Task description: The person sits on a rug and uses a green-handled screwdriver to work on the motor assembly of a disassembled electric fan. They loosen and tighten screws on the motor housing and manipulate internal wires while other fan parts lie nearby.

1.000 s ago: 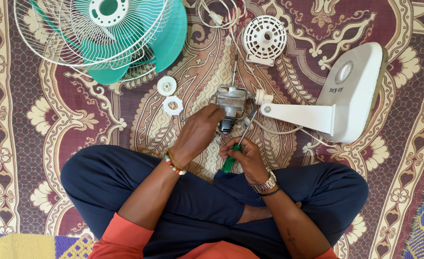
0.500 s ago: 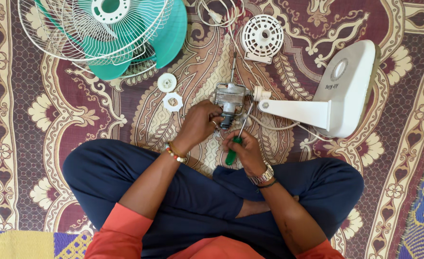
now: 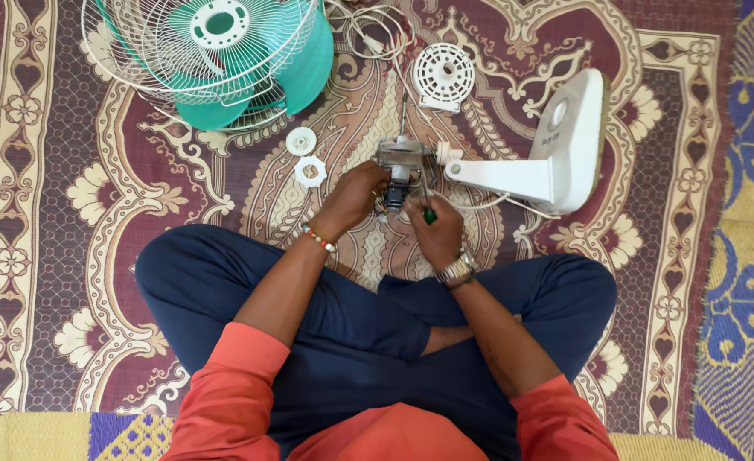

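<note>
Both hands [image 3: 398, 209] masking fan motor [image 3: 404, 164]

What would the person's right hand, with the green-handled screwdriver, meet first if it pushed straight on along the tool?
The right hand points its green-handled screwdriver up-picture, so it would probably meet the bare metal fan motor first; depth is unclear.

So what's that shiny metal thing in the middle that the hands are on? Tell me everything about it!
It is a bare fan motor, small, boxy and grey metal, with its covers off. It lies on the patterned mat, joined to the arm of the white stand. A thin shaft sticks out toward the top. The left hand grips its side, and the right hand holds a green-handled screwdriver against it.
</note>
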